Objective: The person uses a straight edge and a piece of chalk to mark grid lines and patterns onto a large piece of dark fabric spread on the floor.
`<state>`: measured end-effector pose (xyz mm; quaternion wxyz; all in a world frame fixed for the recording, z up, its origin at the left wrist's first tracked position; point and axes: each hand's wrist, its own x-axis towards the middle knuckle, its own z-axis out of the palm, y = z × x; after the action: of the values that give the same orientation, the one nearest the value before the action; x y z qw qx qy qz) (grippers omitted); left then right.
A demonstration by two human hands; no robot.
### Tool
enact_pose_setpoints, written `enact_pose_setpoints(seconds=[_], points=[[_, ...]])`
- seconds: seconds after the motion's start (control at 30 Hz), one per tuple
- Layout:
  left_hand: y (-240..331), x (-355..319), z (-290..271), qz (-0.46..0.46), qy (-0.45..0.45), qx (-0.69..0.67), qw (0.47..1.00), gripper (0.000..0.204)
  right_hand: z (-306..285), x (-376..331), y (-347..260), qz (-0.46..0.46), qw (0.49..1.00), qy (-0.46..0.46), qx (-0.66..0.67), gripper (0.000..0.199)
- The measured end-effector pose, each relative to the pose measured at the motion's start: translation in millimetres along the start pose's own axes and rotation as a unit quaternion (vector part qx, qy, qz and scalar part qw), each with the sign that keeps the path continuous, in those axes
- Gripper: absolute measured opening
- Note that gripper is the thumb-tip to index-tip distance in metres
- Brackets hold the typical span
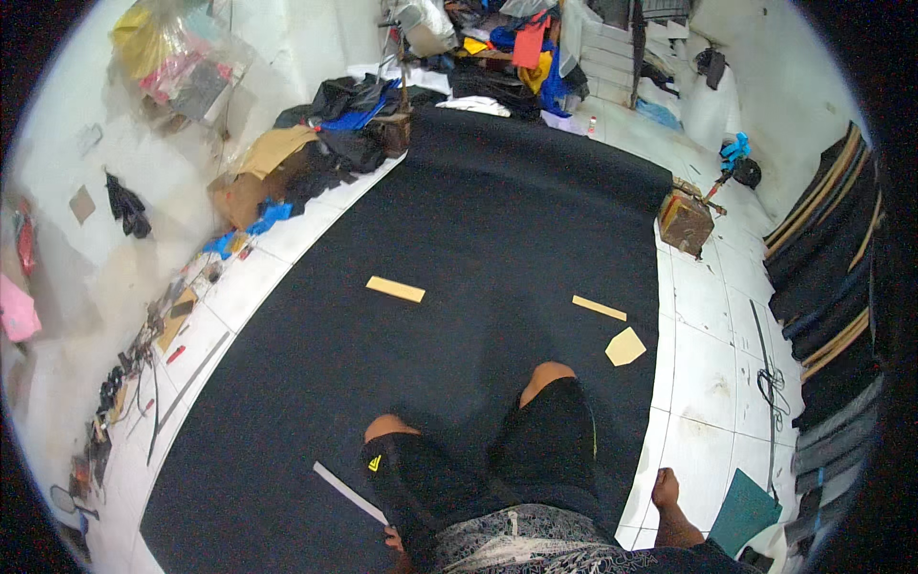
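Note:
A wide sheet of black fabric (449,364) covers the floor under my knees. Low in the picture, my left hand (394,539) grips the near end of a long pale ruler-like strip (349,492), which slants away to the left over the fabric. Off the fabric's right edge, above the white tiles, my right hand (666,489) is closed; whatever its fingers hold, if anything, is hidden. Ahead of my knees lie a tan rectangular strip (395,289), a narrower tan strip (600,308) and a cream piece with cut corners (625,347).
At the far side the fabric runs onto a thick black roll (545,143), with a brown block (686,222) at its right end. Rolled materials (832,277) stand along the right wall. Clutter (115,392) lines the left wall. A dark green piece (744,512) lies at right.

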<state>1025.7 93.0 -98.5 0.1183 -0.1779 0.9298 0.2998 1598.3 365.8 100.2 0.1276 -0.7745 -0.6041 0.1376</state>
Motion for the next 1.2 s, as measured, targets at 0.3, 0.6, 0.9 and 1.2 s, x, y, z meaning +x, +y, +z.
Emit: enact_pose_setpoints(seconds=[0.3,0.6,0.9,1.2], points=[[-29,12,-7,0.012,-0.003,0.004,1.000,0.039,17,-7,-81,-0.110,0.986,-0.123,0.030,0.037],[-54,15,-27,0.028,-0.032,0.014,0.999,0.038,24,16,-100,-0.151,0.983,-0.094,0.049,0.034],[-51,20,-39,0.050,-0.072,0.014,0.996,0.037,38,12,-85,-0.095,0.982,-0.149,0.067,0.037],[82,96,-152,0.191,-0.277,-0.099,0.937,0.022,60,75,-109,-0.069,0.986,-0.095,0.120,0.036]])
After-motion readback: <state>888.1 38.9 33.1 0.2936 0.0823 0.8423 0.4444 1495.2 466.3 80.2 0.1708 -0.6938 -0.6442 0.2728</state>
